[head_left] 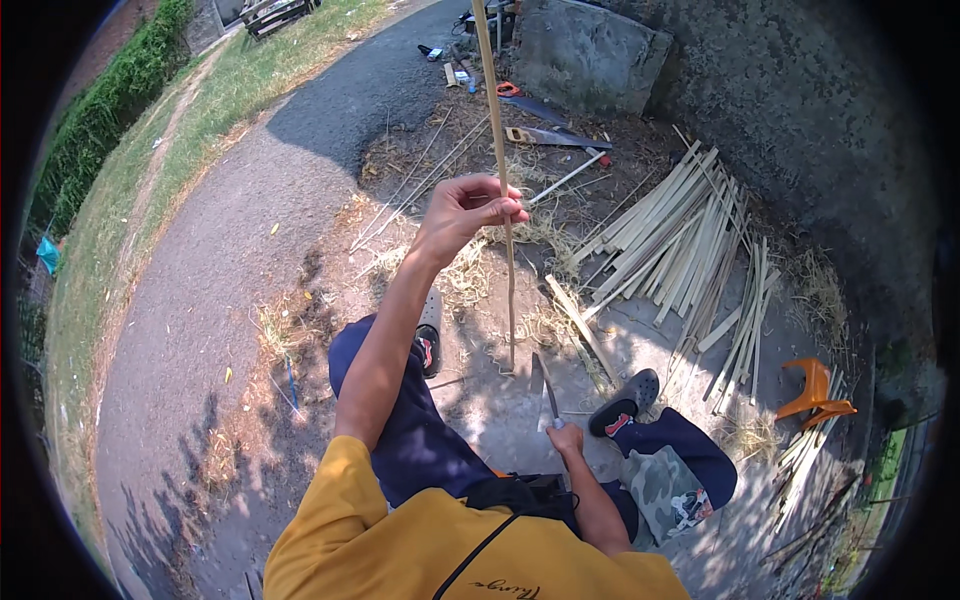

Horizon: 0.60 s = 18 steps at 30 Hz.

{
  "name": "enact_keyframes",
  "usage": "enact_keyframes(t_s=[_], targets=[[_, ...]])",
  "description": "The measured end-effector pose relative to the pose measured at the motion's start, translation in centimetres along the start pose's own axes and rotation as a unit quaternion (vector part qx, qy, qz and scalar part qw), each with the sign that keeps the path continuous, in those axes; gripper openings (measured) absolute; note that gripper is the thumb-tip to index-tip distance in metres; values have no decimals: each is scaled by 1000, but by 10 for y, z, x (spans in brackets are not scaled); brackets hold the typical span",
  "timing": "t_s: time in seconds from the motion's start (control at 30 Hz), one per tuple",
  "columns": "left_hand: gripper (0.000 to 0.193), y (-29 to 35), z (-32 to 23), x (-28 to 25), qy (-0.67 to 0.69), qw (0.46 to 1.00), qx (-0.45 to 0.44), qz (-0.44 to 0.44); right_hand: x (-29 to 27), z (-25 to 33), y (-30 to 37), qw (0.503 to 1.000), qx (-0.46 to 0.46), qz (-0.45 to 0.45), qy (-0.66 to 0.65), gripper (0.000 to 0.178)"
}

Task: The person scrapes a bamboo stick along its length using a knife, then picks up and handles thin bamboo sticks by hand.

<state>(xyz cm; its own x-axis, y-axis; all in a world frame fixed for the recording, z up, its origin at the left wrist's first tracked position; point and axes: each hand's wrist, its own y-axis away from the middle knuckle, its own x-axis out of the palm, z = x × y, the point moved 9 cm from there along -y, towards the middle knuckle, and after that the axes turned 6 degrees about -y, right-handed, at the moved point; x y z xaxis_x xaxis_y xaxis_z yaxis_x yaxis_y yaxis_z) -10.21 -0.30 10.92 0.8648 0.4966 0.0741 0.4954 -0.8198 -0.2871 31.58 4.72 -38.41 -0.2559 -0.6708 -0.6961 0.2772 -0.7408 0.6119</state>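
My left hand (468, 214) is raised in front of me, thumb and fingers pinched around a long, thin bamboo strip (497, 125). The strip stands nearly upright; its top runs out of view and its lower end hangs down close to the ground between my feet. Lower and to the right, my right hand (567, 438) is closed around the handle of a knife (548, 398). Its dark-edged blade points away from me, near the strip's lower end. A camouflage-patterned cloth (664, 490) lies over my right leg.
A fanned pile of split bamboo strips (685, 245) lies at the right by a concrete wall (810, 130). Handsaws (553, 137) rest on the ground ahead, with curly shavings (462, 275) scattered nearer. An orange plastic piece (808, 392) sits at the far right. A paved path (210, 260) curves along the left.
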Motion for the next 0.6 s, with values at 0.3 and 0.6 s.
enact_keyframes(t_s=[0.3, 0.6], targets=[[14, -6, -12, -7, -61, 996, 37, -57, 17, 4, -2, 997, 3, 76, 19, 50], [17, 5, -108, -25, -54, 966, 172, -185, 43, -18, -5, 986, 30, 152, 63, 61]])
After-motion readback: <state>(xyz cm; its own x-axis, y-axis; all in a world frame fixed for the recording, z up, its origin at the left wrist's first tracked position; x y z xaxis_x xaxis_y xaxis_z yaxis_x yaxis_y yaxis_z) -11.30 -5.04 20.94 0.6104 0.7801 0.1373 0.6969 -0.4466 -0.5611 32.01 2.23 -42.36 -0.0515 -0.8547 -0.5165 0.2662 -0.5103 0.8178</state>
